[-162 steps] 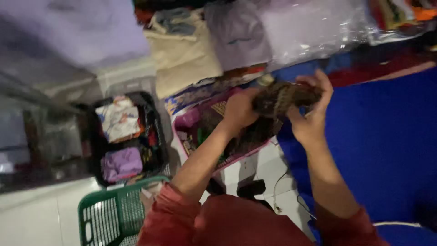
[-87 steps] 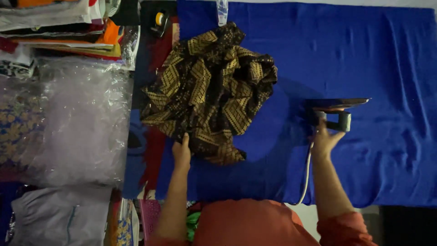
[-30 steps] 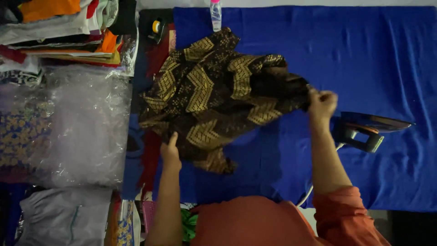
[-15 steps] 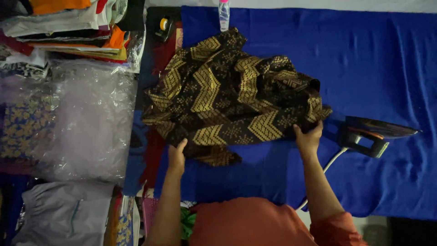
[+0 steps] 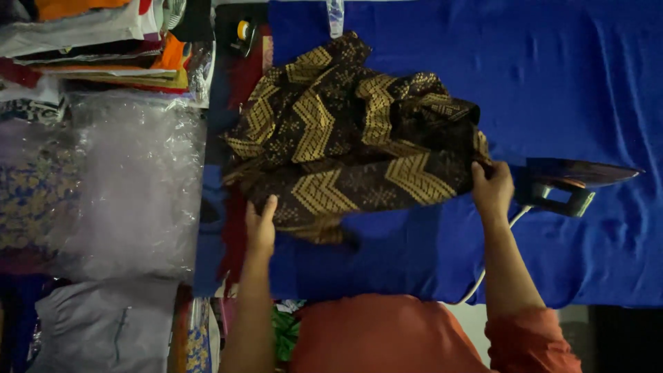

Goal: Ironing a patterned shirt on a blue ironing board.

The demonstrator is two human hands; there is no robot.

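A: Where's the patterned cloth?

B: The brown-and-gold zigzag garment [image 5: 352,138] lies crumpled on the blue ironing cloth [image 5: 566,76], centre of view. The left hand [image 5: 261,224], at seven o'clock of it, pinches its near edge; the right hand [image 5: 492,188], at four o'clock, has fingers curled around its corner.

A: Anything nearby?

B: A clothes iron [image 5: 563,186] just beside the right hand, at three o'clock. At nine o'clock, clear plastic bags [image 5: 135,179] hold folded fabrics.
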